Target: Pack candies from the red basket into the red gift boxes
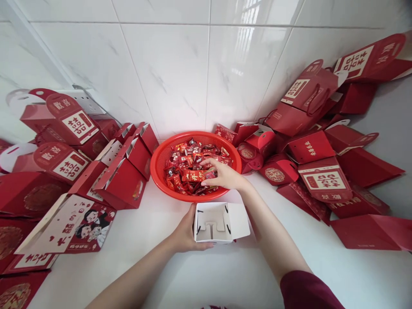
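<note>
My left hand (pixel 186 231) is closed around the left side of a small white gift box (pixel 214 239). The box stands open toward me, its flap (pixel 240 221) folded out to the right. Its inside shows a bare white bottom and dark cord ends at the side walls. Just behind it sits a red plastic basket (pixel 156 174) heaped with red-wrapped candies (pixel 189 161). Over the right part of the heap reaches my right hand (pixel 222 174). Its thumb and fingers are apart, close to the wrapped candies, with nothing visibly gripped between them.
Red gift boxes (pixel 124 182) stand stacked on the left, some with open tops. More red boxes (pixel 325 182) are piled on the right, several lying on their sides. A white tiled wall (pixel 177 77) rises behind the white tabletop (pixel 154 274). A socket strip (pixel 85 103) is on the left.
</note>
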`<state>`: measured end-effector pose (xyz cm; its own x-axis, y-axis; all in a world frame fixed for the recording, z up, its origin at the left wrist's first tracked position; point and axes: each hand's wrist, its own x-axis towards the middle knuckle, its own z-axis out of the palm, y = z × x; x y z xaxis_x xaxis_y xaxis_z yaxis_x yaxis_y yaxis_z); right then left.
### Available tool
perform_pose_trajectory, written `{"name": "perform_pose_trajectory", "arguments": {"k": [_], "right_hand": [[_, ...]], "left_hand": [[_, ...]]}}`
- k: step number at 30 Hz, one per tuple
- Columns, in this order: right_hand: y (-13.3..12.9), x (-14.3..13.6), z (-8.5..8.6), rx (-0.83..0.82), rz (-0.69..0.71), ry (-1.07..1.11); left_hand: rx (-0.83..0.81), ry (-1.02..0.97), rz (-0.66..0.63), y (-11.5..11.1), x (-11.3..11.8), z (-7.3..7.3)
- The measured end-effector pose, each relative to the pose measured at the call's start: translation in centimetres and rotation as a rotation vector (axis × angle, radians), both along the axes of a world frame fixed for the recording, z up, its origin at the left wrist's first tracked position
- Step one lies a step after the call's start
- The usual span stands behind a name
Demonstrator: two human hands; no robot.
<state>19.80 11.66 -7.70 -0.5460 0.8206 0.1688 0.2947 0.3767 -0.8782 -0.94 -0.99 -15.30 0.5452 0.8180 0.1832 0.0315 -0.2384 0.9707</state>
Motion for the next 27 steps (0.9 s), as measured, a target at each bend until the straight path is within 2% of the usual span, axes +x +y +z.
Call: {"name": "perform_pose_trajectory", "arguments": {"k": [3, 7, 10, 12, 13, 15, 18, 21, 23, 27], "right_hand": [[0.2, 0.2, 0.2, -0.014, -0.034, 0.108], [-0.4, 1.0, 1.6, -0.162, -0.119, 0.210], [-2.0, 2.2, 3.6, -0.196, 0.065, 0.170], [-3.2, 3.0, 4.9, -0.147, 0.175, 0.092], [-3.7, 3.4, 5.4, -0.096, 0.163, 0.055], [-4.0, 4.2, 5.8, 0.038, 0.023, -0.001], [-3.5, 5.4, 5.5, 0.179, -0.219, -0.093], [-2.4, 5.9, 4.8, 0.231, -0.361, -0.270], [-1.7, 5.6, 4.4, 0.192, -0.356, -0.444], [-0.6, 3.2, 3.3, 0.070, -0.175, -0.669]], "left_hand": [[0.000, 0.015, 0.005, 0.0, 0.0, 0.0], [-0.008, 0.030, 0.001, 0.0, -0.1, 0.2], [-0.018, 0.027, -0.003, 0.0, -0.1, 0.3], [-0.008, 0.029, -0.002, 0.1, -0.1, 0.2], [0.002, 0.034, -0.001, 0.1, -0.1, 0.1], [0.012, 0.041, 0.002, 0.1, -0.1, 0.0], [-0.030, 0.020, -0.013, 0.1, -0.1, -0.1], [-0.068, 0.008, -0.014, 0.1, -0.1, 0.1], [-0.067, 0.020, -0.013, 0.1, -0.1, 0.1], [-0.050, 0.042, -0.014, 0.1, -0.1, 0.1]]}}
